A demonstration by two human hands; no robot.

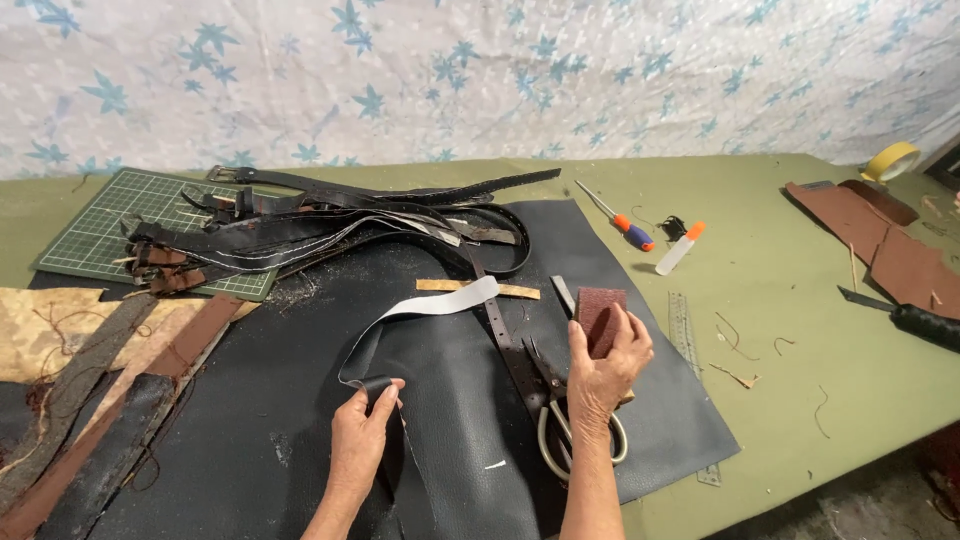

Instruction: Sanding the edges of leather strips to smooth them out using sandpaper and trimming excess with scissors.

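My left hand [362,428] pinches the black end of a leather strap [425,308], which curls up and shows its pale underside toward the middle of the table. In my right hand [603,368] is a dark red sanding block [600,316], held just above the large black leather sheet [300,400]. Grey-handled scissors [556,420] lie under my right wrist, beside a perforated black belt strip [510,350].
A pile of black belts [330,222] lies at the back, partly on a green cutting mat [100,225]. A screwdriver [616,216], a white marker [680,247], a metal ruler [683,325], brown leather pieces [880,240], a yellow tape roll [890,160] and a black knife [905,315] sit to the right. Worn straps [100,420] lie at left.
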